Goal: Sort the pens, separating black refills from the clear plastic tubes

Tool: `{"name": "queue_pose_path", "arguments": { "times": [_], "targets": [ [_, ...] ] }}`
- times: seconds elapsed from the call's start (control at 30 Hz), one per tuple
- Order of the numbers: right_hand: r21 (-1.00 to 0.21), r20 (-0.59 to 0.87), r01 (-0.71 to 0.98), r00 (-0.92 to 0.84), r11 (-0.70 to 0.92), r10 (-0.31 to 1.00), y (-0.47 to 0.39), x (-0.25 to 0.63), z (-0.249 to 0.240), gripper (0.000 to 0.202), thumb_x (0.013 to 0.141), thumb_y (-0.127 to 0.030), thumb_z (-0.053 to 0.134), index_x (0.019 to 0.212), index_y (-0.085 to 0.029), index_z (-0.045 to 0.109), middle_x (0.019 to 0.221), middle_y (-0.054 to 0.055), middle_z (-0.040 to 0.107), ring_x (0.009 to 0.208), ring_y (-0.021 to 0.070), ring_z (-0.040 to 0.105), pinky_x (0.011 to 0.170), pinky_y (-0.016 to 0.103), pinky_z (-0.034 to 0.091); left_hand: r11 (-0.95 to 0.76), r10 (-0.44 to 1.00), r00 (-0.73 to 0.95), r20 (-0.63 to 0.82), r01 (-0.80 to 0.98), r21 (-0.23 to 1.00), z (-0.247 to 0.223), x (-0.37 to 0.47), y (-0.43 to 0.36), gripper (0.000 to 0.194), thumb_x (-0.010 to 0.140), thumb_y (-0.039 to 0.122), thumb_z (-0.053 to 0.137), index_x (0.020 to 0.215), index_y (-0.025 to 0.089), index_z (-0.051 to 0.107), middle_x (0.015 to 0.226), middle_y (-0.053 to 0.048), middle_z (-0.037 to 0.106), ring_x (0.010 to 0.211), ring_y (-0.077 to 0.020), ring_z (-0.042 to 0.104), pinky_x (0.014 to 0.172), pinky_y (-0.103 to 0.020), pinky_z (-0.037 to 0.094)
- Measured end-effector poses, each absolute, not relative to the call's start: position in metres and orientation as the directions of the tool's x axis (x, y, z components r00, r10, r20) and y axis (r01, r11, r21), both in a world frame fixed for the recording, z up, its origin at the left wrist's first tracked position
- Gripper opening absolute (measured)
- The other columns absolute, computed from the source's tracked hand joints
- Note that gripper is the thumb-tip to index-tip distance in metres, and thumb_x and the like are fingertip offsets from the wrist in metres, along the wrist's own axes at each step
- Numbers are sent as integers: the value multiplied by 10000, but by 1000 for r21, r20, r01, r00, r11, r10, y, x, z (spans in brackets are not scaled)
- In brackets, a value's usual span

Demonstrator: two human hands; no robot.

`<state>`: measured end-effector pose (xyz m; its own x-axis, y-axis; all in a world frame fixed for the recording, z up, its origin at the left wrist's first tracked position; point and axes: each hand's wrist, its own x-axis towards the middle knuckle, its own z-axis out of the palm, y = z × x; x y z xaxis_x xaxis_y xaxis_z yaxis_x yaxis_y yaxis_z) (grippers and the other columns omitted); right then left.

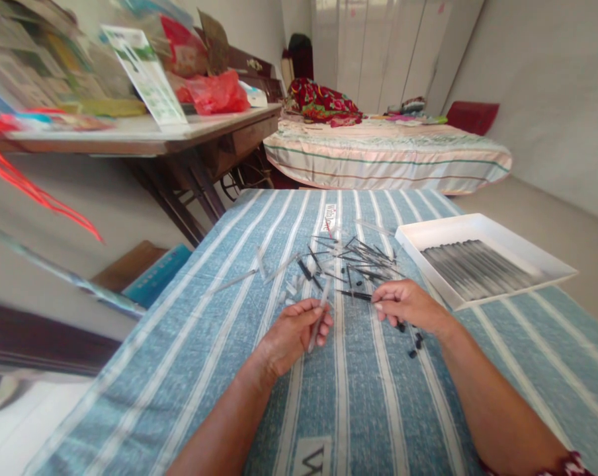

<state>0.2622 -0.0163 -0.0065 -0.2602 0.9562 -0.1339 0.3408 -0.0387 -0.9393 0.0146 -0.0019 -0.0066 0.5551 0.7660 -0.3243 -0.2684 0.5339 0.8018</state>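
My left hand [299,330] is closed around a translucent pen barrel [325,294], held upright at a slant. To its right, my right hand [403,304] pinches the end of a thin black pen refill [354,295] that points left; its fingertips partly hide what they grip. Ahead of both hands lies a loose pile of black refills [371,256]. Clear pen caps [292,285] are heaped just beyond my left hand. Several small black plugs [418,341] lie by my right wrist. Rows of pens [480,268] fill the white box at the right.
The white box [542,261] stands on the blue striped tablecloth [219,377]. On the left is a side table [219,129] with a red plastic bag [217,92] and a red cord [41,192] hanging over its edge. A bed [388,149] stands beyond the table.
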Motion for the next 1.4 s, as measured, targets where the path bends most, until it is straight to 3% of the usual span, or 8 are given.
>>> {"name": "queue_pose_path", "arguments": {
  "times": [0.3,0.6,0.93,1.27,1.4],
  "targets": [
    [-995,-97,44,-317,-87,944,-18,259,-4,234,767,-352,555,856,-138,521,691,52,673,489,109,596,435,193,425,526,760,562,-325,-240,816,-6,15,-1,128,728,217,629,790,121,570,696,-30,590,542,-77,515,457,-176,372],
    [-995,-79,-35,-346,-98,935,-17,259,-7,266,784,-368,554,905,-135,512,750,82,681,546,137,625,474,224,454,524,755,552,-354,-183,832,-3,16,-3,133,717,214,630,793,120,575,689,-26,589,513,-60,486,425,-158,324],
    [-996,-89,12,-304,-90,948,-17,258,-6,238,748,-352,586,840,-141,522,683,48,670,491,112,590,460,213,442,522,762,525,-380,-149,840,-4,16,-3,181,704,226,633,851,123,612,654,-20,596,484,-58,475,399,-162,291],
    [-999,-29,43,-100,-24,995,-14,259,-10,148,702,-268,600,776,-146,562,653,26,652,459,92,538,432,202,406,468,833,416,-366,-177,866,5,11,0,165,697,234,636,813,120,609,613,-1,584,467,-55,469,393,-161,273],
    [-987,12,158,-22,15,1000,-13,253,-14,163,704,-259,568,824,-153,596,604,-3,618,425,86,508,426,205,390,472,828,416,-376,-153,869,3,11,0,167,689,232,639,803,115,606,607,-7,590,459,-56,464,394,-164,285]
  ]
}}
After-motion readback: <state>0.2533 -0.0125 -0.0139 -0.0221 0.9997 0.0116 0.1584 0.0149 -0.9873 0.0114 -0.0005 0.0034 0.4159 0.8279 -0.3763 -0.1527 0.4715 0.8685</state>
